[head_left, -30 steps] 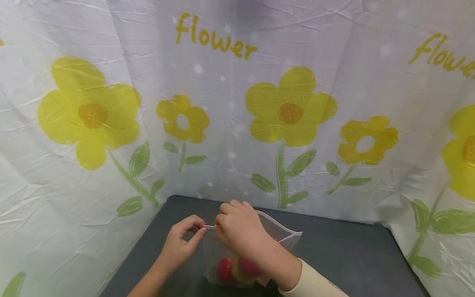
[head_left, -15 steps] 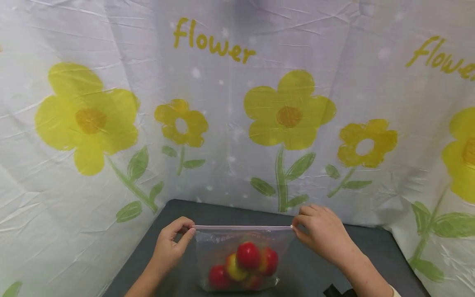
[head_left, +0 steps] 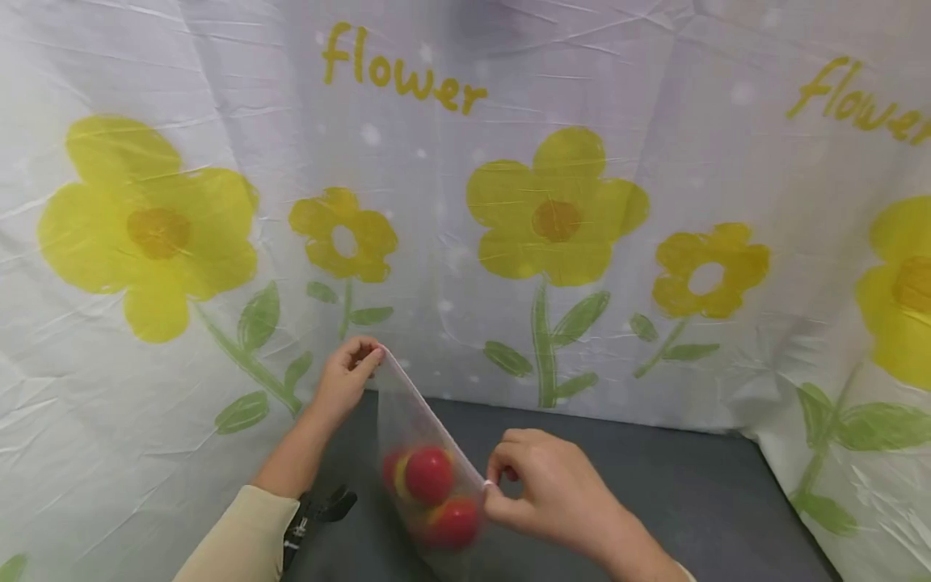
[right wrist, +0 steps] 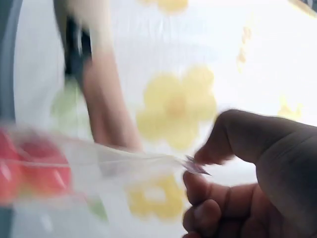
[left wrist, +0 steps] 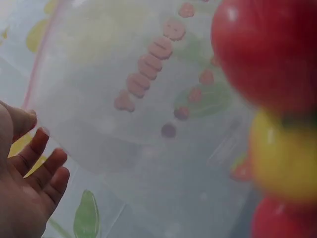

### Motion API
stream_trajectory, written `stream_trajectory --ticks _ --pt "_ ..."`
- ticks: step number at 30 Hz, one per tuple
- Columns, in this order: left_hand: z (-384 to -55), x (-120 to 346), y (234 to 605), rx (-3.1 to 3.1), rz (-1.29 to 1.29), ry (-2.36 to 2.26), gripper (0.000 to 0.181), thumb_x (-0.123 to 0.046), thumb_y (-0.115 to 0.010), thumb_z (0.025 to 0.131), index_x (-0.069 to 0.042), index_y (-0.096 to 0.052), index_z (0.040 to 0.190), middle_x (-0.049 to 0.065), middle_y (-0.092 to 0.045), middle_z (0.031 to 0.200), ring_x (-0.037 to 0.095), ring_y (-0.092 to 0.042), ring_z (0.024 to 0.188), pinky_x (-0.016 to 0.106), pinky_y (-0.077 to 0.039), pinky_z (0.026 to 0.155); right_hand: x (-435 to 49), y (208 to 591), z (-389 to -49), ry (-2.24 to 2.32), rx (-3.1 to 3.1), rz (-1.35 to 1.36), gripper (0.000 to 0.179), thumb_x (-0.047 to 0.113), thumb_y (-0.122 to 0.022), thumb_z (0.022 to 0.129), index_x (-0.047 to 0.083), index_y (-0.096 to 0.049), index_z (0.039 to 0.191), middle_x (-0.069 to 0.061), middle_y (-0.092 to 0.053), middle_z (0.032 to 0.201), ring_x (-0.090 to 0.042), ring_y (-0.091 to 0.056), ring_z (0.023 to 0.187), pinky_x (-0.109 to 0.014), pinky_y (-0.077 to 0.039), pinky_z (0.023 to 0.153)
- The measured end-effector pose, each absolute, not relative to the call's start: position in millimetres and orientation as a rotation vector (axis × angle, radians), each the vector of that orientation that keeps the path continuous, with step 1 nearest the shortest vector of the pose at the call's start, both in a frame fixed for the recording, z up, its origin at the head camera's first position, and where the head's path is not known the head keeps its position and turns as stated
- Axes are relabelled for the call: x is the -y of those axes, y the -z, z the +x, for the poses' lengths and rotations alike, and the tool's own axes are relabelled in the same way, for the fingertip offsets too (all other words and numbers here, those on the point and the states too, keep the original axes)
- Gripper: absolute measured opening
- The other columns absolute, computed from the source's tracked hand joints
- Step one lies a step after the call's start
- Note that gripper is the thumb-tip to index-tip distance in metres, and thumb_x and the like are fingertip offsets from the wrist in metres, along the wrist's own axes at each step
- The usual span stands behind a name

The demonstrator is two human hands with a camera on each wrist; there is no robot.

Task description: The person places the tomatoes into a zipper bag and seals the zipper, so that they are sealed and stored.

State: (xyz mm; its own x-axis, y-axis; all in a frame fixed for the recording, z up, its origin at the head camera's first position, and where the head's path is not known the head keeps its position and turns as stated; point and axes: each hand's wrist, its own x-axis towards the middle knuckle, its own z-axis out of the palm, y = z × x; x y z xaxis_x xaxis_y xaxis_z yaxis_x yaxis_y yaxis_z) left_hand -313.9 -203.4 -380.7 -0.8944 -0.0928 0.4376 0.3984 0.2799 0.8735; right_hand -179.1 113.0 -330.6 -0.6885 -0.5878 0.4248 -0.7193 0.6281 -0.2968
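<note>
A translucent zip bag (head_left: 396, 404) hangs tilted between my hands, its pinkish top edge sloping down to the right. Several red and yellow apples (head_left: 429, 474) lie inside it, low in the bag. My left hand (head_left: 342, 380) pinches the raised corner between thumb and forefinger. At the lower end of the edge, my right hand (head_left: 545, 481) pinches the other corner; the right wrist view shows thumb and forefinger on the bag's corner (right wrist: 195, 167). The left wrist view shows small pinkish printed shapes (left wrist: 148, 64) on the bag's side.
A dark table (head_left: 625, 469) lies beneath the bag. Behind and at the sides hangs a pale cloth (head_left: 451, 202) printed with yellow flowers. A black strapped device (head_left: 298, 525) sits at the left wrist, by the sleeve.
My right hand went from beside my left hand out to the bag's far corner. Then my left hand rose and my right dropped and came inward, tilting the bag; the apples shifted inside.
</note>
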Motion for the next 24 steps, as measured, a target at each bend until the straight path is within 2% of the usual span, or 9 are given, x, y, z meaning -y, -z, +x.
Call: stream_trajectory --ticks 6,11,13,18,24 --pt "-343.3 202.5 368.0 2.235 -0.287 1.701 0.021 -0.014 -0.06 0.104 0.005 -0.063 0.112 0.006 -0.064 0.099 0.019 -0.058 0.091 0.035 -0.05 0.083 -32.0 351.5 -167.2 -1.092 2.684 0.999 0.012 0.021 -0.065 0.081 0.027 -0.062 0.071 0.019 -0.049 0.07 0.002 -0.046 0.061 -0.021 -0.041 0.055" --pt "-361.1 202.3 391.9 2.412 -0.294 1.57 0.022 -0.019 -0.06 0.105 0.001 -0.066 0.111 0.011 -0.067 0.104 0.027 -0.059 0.099 0.036 -0.047 0.081 -3.1 377.2 -172.5 -1.394 2.709 0.875 0.017 0.016 -0.06 0.082 0.023 -0.061 0.066 0.015 -0.051 0.066 -0.002 -0.045 0.055 -0.023 -0.038 0.052" --pt "-364.7 200.3 403.8 2.475 -0.284 1.542 0.023 -0.023 -0.059 0.106 -0.003 -0.067 0.113 0.011 -0.068 0.107 0.027 -0.06 0.101 0.038 -0.048 0.081 -4.9 385.8 -174.3 -1.442 2.722 0.829 0.016 0.016 -0.06 0.082 0.022 -0.062 0.067 0.013 -0.051 0.067 -0.003 -0.045 0.056 -0.024 -0.038 0.053" --pt "-359.3 196.3 419.0 2.499 -0.28 1.57 0.029 -0.024 -0.058 0.106 -0.002 -0.067 0.122 0.017 -0.068 0.117 0.032 -0.062 0.109 0.046 -0.051 0.087 -28.4 399.3 -176.0 -1.531 2.786 0.706 0.012 0.019 -0.062 0.087 0.021 -0.066 0.076 0.009 -0.055 0.073 -0.008 -0.049 0.06 -0.028 -0.041 0.058" --pt "-353.7 209.3 426.6 2.493 -0.296 1.639 0.032 -0.025 -0.055 0.107 -0.001 -0.062 0.127 0.016 -0.065 0.119 0.036 -0.06 0.114 0.047 -0.05 0.092 -79.9 424.4 -175.8 -1.617 2.849 0.457 0.012 0.019 -0.059 0.089 0.017 -0.067 0.08 0.004 -0.051 0.065 -0.014 -0.043 0.057 -0.032 -0.037 0.055"
